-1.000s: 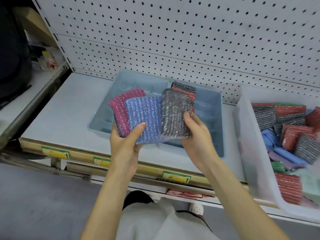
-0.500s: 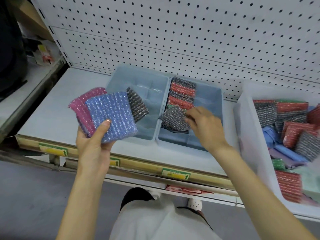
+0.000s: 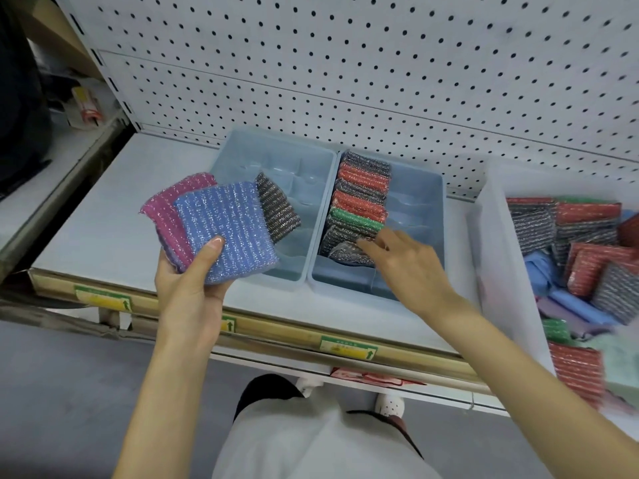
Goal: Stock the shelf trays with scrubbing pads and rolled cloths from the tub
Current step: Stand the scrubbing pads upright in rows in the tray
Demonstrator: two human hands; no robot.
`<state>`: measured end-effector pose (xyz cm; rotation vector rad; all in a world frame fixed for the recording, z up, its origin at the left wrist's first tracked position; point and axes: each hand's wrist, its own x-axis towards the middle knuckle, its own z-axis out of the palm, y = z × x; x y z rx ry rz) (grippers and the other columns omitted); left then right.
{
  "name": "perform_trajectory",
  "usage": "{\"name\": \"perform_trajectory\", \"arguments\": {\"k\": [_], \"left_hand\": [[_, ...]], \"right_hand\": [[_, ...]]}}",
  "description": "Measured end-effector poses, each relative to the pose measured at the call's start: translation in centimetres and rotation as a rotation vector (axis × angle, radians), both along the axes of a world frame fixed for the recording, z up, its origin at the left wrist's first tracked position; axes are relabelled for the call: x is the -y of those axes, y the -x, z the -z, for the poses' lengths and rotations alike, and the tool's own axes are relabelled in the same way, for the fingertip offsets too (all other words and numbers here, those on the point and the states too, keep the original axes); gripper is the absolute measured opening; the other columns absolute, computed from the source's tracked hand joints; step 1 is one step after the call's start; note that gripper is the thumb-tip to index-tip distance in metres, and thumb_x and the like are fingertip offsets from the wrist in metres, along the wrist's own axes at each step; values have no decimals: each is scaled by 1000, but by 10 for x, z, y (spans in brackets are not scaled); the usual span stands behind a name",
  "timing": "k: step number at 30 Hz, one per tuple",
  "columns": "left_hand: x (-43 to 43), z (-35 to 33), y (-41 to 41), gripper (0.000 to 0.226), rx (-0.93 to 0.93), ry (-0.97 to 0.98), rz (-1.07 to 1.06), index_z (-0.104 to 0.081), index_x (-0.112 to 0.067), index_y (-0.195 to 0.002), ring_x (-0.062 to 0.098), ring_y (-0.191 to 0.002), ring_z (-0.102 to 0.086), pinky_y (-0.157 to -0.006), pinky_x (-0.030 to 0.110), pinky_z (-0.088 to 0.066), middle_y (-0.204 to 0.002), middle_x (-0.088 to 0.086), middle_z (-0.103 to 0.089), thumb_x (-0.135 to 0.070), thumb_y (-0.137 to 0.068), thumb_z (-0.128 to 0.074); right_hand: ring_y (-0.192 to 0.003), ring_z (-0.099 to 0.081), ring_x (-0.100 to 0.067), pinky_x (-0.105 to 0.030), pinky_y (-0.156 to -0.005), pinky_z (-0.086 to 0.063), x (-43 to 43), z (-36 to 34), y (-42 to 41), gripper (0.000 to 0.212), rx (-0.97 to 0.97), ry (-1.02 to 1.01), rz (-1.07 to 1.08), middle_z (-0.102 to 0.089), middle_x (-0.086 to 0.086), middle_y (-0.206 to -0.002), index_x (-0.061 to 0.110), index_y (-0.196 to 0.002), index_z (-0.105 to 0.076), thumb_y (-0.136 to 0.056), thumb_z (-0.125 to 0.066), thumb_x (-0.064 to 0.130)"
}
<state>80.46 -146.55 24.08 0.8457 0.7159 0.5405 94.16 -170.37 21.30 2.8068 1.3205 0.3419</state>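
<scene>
Scrubbing pad (image 3: 349,252) at front of row in right tray (image 3: 415,191): right hand (image 3: 408,267) fingers straight, pressing it in. Left hand (image 3: 186,288), left of tray, pinches pad fan (image 3: 224,229). Next, likely: pull one from fan.

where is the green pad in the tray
Head view: the green pad stands on edge in the right blue tray, between a red pad behind and a dark grey pad in front, near the right hand.

Shelf labels (image 3: 347,348): print unreadable.
</scene>
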Motion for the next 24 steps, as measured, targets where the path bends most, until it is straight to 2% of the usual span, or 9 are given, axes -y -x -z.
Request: {"name": "perform_trajectory", "arguments": {"k": [2, 4, 6, 9, 14, 17, 21, 24], "left_hand": [[3, -1, -2, 52, -7, 2, 7, -50, -16, -133, 16, -107, -65, -83, 34, -57, -115, -2, -65, -3, -84, -63], [6, -2, -4, 52, -13, -4, 19, -50, -17, -132, 15, -106, -65, -81, 33, -57, -116, -2, -64, -4, -83, -64], [7, -4, -4, 53, -9, -14, 30, -50, -16, -131, 15, -106, -65, -81, 34, -57, -117, -1, -64, -5, -81, -64], [6, -5, -2, 57, 0, -15, 35, -49, -15, -133, 16, -107, -65, -82, 34, -57, -119, 0, -63, -7, -79, -65], [8, -2, -3, 52, -3, -9, 44, -52, -18, -127, 13, -100, -67, -76, 32, -58, -110, -4, -67, -7, -78, -65], [8, -4, -4, 57, -1, -19, 53, -52, -19, -127, 13, -100, -67, -75, 31, -58, -109, -5, -67, -10, -72, -67], [8, -6, -5, 59, 0, -20, 50, -50, -17, -130, 13, -101, -67, -76, 31, -58, -113, -3, -66, -10, -74, -67], [7, -6, -4, 60, -8, -14, 50, -51, -18, -128, 13, -101, -67, -76, 30, -58, -113, -3, -66, -12, -71, -68]], "right_hand": [[-65, -53, -21, -25, -36, -33, -10, 12, -3, 71, -45, -33, 31, -57, -4, -81, 13, -111, -65, -48, -75, -17], [-66, -52, -19, -29, -36, -40, -22, 18, -7, 56, -78, -95, 46, -57, -1, -81, 16, -103, -64, -55, -79, -10], [-67, -52, -20, -32, -36, -43, -26, 21, -10, 41, -102, -178, 54, -58, 0, -80, 16, -93, -64, -63, -78, -8], [-75, -58, -22, -36, -41, -47, -19, 22, -12, 24, -103, -286, 38, -62, -2, -86, 14, -95, -66, -77, -71, -2], [-81, -58, -20, -34, -42, -47, -14, 28, -9, 41, -59, -300, 23, -61, -2, -89, 14, -100, -66, -67, -76, -8], [-82, -59, -22, -35, -42, -48, -15, 20, -10, 24, -42, -371, 17, -62, -3, -90, 13, -100, -66, -80, -70, 0], [-78, -55, -18, -29, -40, -43, -18, 30, -13, 44, -27, -239, -26, -59, 0, -88, 16, -98, -65, -64, -77, -9], [-75, -55, -19, -28, -39, -43, -15, 47, -12, 43, -75, -205, -7, -60, 0, -86, 15, -95, -67, -62, -79, -10]]}}
